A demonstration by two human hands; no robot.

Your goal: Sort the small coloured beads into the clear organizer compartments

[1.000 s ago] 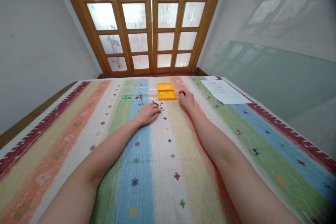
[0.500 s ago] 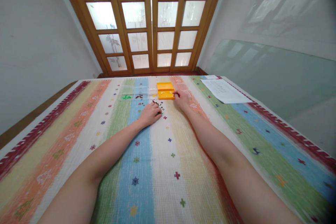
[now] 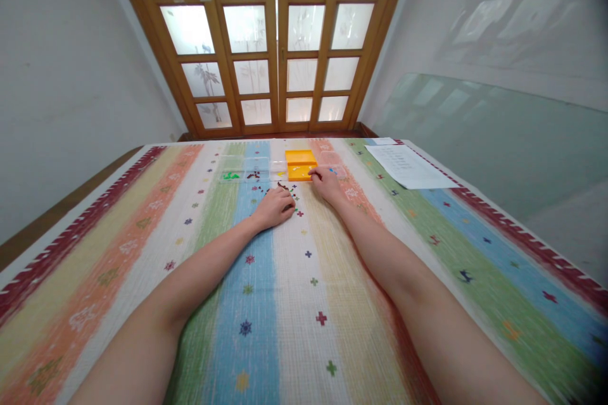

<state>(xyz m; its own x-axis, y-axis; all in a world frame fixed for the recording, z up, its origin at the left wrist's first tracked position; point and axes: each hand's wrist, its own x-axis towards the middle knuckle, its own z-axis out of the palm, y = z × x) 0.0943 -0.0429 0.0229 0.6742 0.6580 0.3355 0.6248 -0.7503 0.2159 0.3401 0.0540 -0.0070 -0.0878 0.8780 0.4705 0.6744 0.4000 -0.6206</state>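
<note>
An open orange box (image 3: 301, 157) with a raised lid stands near the far side of the table, small pale pieces in its front half. My right hand (image 3: 326, 184) is at the box's right front corner, thumb and fingers pinched together; whatever they hold is too small to make out. On the cloth just left and nearer, my left hand (image 3: 274, 207) rests with curled fingers, and its grip is hidden. Small dark brown pieces (image 3: 284, 186) lie just beyond its knuckles.
Left of the box are clear plastic cases holding green pieces (image 3: 231, 176), dark red pieces (image 3: 253, 175) and yellow pieces (image 3: 280, 173). Blue pieces (image 3: 332, 171) show behind my right hand. A printed sheet (image 3: 406, 166) lies to the right on the striped tablecloth (image 3: 294, 304).
My right hand has shifted slightly left and toward me along the box's front right corner, uncovering blue pieces behind it. My left hand stays almost in place.
</note>
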